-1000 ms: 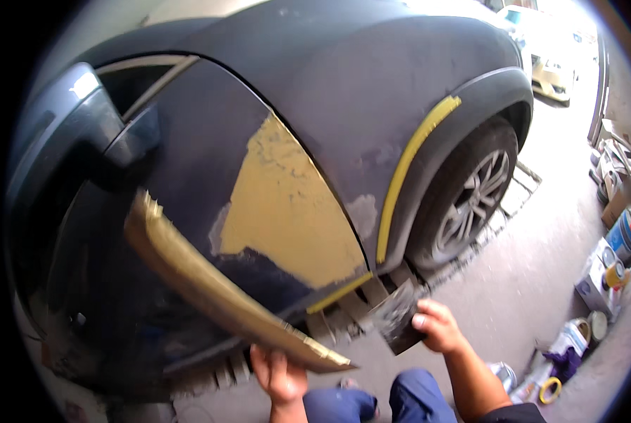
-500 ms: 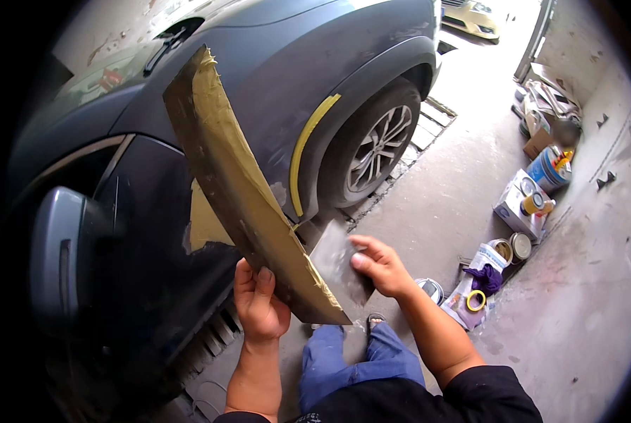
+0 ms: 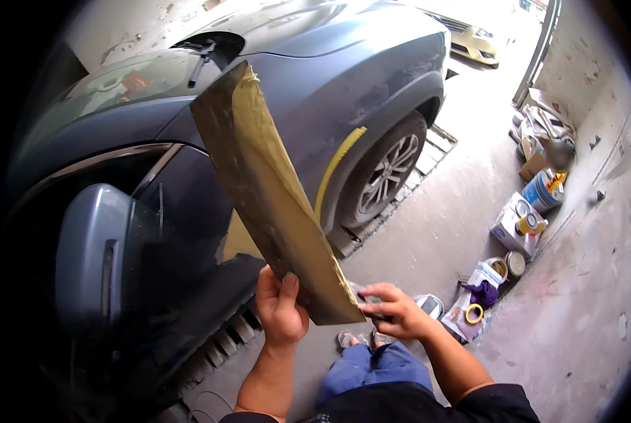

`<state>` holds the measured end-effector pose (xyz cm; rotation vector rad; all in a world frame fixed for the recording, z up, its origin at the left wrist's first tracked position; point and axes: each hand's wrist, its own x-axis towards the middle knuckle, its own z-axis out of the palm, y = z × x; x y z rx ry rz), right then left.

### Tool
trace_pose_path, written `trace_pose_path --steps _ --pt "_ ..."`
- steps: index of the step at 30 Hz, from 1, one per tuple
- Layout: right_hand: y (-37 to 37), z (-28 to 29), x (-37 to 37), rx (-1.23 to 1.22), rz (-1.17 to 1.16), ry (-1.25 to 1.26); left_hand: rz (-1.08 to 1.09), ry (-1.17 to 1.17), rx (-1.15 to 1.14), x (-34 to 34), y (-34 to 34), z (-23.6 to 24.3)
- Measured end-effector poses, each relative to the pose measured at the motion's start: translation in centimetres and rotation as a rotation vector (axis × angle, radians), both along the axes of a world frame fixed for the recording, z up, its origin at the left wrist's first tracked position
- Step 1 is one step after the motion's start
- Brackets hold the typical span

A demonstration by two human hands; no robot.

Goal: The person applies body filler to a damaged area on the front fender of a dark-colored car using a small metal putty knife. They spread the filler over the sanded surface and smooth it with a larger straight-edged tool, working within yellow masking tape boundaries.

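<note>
My left hand grips the lower end of a long, flat, dark putty board, its thumb on the face. A thick layer of yellow filler coats the board's right side, ragged along the edge. My right hand is closed on a thin, flat putty scraper beside the board's lower right edge. The board and my fingers hide most of the scraper. Behind the board stands a dark grey car, its fender partly covered from view. A yellow filler patch shows on its side.
Yellow tape lines the arch by the front wheel. The side mirror juts out at left. Along the right wall are a blue bucket, a white box, cans, a purple cloth and a tape roll.
My right hand has moved down, bringing the scraper from plain view to the board's lower edge, mostly hidden. The board sits slightly farther right in view, and the view itself has shifted.
</note>
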<state>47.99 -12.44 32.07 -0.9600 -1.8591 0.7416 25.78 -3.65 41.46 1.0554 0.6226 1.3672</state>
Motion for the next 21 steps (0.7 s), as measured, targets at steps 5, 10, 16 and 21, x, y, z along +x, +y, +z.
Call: trace_pose_path --steps 5,10,16,21 --pt "-0.2 -2.5 -1.0 -0.732 -0.243 0.514 0.024 -0.005 -0.023 -5.8 -1.0 -3.6" --pt "6.4 -2.5 0.4 -0.798 -0.104 0.637 0.179 0.144 -0.109 -10.9 -4.7 -6.7" --pt "17.5 1.5 -3.6 -0.379 -0.086 0.407 0.307 0.396 -0.209 -13.9 -7.7 -7.5" --pt "24.0 4.2 -7.3 -0.017 -0.105 0.108 0.407 0.342 -0.261 -14.2 -10.0 -8.6"
